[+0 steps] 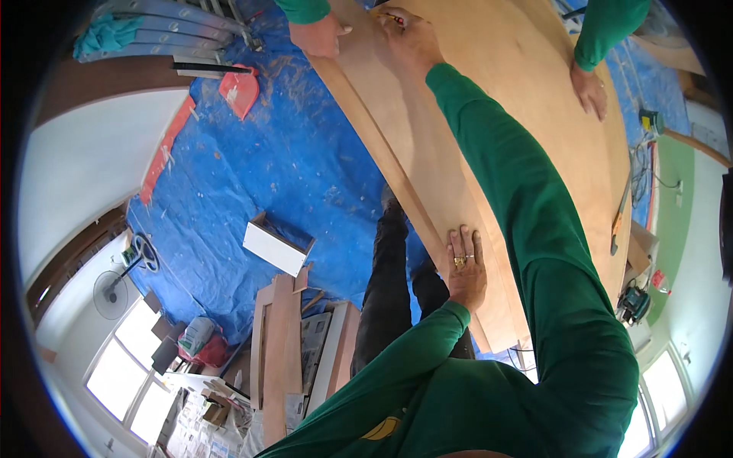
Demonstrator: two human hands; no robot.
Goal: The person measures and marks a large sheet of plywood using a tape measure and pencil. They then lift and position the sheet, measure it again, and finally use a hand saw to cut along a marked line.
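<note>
A large light-brown wooden board (527,99) stretches away in front of me, with a long wooden strip (389,164) along its left edge. My left hand (467,269), with rings on it, lies flat near the board's close end, fingers stretched out. At the far end, my right hand (416,44) is closed round a small yellow-and-red tool (395,19) whose kind I cannot make out. Another person's hand (317,35) rests at the far left edge, beside my right hand. That person's other hand (589,93) presses on the board at the far right.
Blue sheeting (298,137) covers the floor. To the left lie a white-sided open box (275,248) and a red plastic piece (240,91). Wood offcuts (282,343) are piled at lower left, near a standing fan (112,294). An orange-handled tool (618,221) sits by the board's right edge.
</note>
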